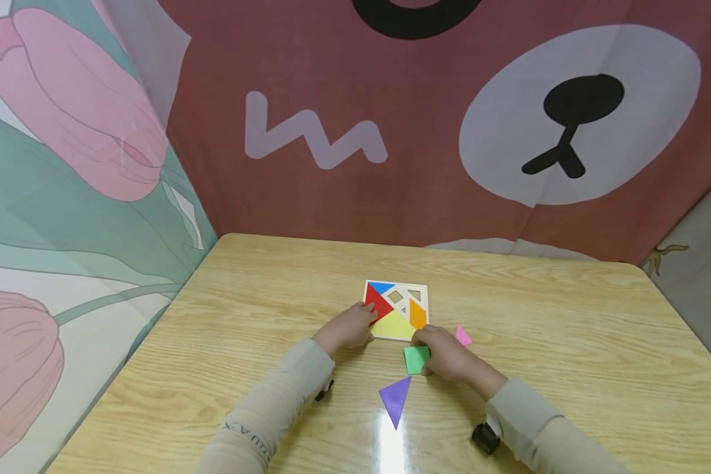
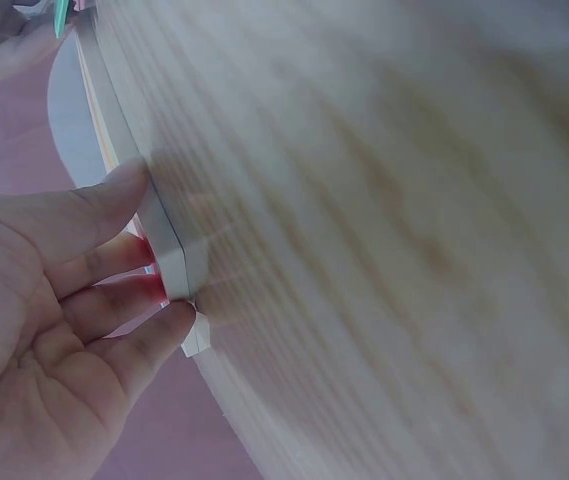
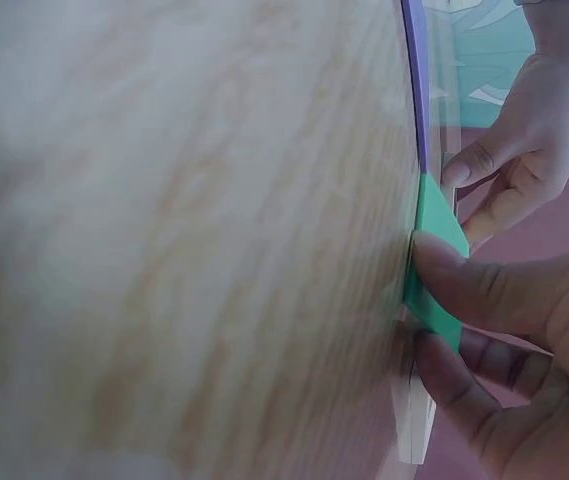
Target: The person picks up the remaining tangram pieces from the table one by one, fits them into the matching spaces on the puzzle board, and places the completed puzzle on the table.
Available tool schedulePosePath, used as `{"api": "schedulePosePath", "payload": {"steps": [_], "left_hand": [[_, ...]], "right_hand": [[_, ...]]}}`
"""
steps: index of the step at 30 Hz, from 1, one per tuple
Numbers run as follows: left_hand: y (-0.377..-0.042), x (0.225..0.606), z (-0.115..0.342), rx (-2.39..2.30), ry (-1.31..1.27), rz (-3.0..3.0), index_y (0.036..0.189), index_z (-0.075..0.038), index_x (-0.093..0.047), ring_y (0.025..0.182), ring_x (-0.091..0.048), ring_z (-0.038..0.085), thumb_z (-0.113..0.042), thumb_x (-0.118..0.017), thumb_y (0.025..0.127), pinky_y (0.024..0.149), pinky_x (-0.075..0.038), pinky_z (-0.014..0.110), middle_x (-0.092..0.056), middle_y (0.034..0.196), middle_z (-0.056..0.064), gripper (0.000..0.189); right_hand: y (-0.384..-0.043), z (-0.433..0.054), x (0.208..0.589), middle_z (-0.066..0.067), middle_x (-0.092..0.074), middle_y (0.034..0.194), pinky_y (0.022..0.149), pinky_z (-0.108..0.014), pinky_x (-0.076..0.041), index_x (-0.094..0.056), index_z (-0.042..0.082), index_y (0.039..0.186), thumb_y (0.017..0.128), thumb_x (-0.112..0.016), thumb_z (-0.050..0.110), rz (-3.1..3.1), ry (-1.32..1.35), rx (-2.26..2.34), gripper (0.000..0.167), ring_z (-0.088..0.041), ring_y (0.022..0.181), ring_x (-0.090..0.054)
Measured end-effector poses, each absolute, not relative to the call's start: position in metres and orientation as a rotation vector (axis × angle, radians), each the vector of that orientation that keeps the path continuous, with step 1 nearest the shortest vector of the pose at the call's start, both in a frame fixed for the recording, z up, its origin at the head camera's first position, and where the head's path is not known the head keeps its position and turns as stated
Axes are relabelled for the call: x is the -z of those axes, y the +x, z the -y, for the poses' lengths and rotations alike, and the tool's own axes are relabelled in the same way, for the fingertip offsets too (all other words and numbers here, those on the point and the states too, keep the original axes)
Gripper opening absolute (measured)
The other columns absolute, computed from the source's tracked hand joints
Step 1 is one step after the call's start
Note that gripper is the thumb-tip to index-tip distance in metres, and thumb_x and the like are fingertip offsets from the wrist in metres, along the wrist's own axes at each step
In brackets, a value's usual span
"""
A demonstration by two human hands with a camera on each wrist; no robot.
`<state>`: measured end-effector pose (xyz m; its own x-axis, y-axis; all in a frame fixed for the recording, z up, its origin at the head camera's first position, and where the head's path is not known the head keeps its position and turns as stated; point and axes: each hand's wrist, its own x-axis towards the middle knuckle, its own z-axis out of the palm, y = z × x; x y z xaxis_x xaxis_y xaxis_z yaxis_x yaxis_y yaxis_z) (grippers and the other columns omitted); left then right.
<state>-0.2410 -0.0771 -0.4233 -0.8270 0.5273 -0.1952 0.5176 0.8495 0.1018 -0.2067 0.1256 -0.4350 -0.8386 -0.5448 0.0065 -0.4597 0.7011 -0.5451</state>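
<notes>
A white-framed tangram board (image 1: pixel 406 294) lies on the table with red, blue, yellow and orange pieces in it, and a few cut-out openings show at its upper right. My left hand (image 1: pixel 349 327) holds the board's near left corner, fingertips over the red triangle (image 1: pixel 378 299) and thumb (image 2: pixel 124 195) at the near edge. Just in front of the board, my right hand (image 1: pixel 447 352) pinches a green tangram piece (image 1: pixel 416 360) between thumb and fingers. The right wrist view shows that green piece (image 3: pixel 434 265) close over the tabletop, partly covered by the thumb.
A purple triangle (image 1: pixel 395 400) lies on the table nearer to me, between the forearms. Beyond my right hand lies a small pink piece (image 1: pixel 463 335). The wooden table (image 1: pixel 272 283) ends at a printed cloth (image 1: pixel 308 197) behind it.
</notes>
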Motion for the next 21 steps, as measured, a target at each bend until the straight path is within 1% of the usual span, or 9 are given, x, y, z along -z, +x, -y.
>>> {"api": "schedulePosePath", "payload": {"steps": [4, 11, 16, 21], "left_hand": [[-0.2417, 0.4238, 0.0769, -0.064, 0.801, -2.808, 0.121, -0.002, -0.049, 0.118, -0.035, 0.029, -0.022, -0.059, 0.081, 0.099, -0.026, 0.031, -0.040, 0.129, 0.014, 0.046], [-0.2414, 0.4237, 0.0763, -0.080, 0.749, -2.796, 0.123, -0.004, -0.048, 0.120, -0.032, 0.028, -0.023, -0.058, 0.082, 0.100, -0.025, 0.032, -0.038, 0.131, 0.012, 0.047], [-0.2418, 0.4243, 0.0761, -0.086, 0.733, -2.791, 0.124, -0.005, -0.047, 0.121, -0.032, 0.027, -0.023, -0.058, 0.082, 0.100, -0.025, 0.032, -0.037, 0.132, 0.011, 0.047], [-0.2417, 0.4240, 0.0765, -0.082, 0.723, -2.785, 0.124, -0.005, -0.047, 0.122, -0.031, 0.027, -0.023, -0.057, 0.083, 0.100, -0.025, 0.032, -0.036, 0.133, 0.010, 0.047]], "right_hand": [[-0.2057, -0.1264, 0.4360, 0.000, -0.052, 0.079, 0.066, -0.030, -0.041, -0.058, 0.007, 0.081, 0.053, -0.072, -0.007, -2.751, -0.771, 0.897, 0.035, -0.016, 0.072, -0.046], [-0.2039, -0.1274, 0.4363, 0.001, -0.051, 0.074, 0.059, -0.027, -0.041, -0.057, 0.008, 0.080, 0.062, -0.065, -0.011, -2.692, -0.681, 1.049, 0.028, -0.015, 0.067, -0.044], [-0.2039, -0.1279, 0.4376, 0.000, -0.053, 0.075, 0.061, -0.027, -0.043, -0.058, 0.007, 0.082, 0.066, -0.062, -0.013, -2.662, -0.635, 1.132, 0.026, -0.015, 0.069, -0.046], [-0.2050, -0.1300, 0.4379, -0.001, -0.056, 0.079, 0.062, -0.026, -0.045, -0.060, 0.006, 0.088, 0.070, -0.060, -0.011, -2.660, -0.590, 1.195, 0.025, -0.014, 0.071, -0.049]]}}
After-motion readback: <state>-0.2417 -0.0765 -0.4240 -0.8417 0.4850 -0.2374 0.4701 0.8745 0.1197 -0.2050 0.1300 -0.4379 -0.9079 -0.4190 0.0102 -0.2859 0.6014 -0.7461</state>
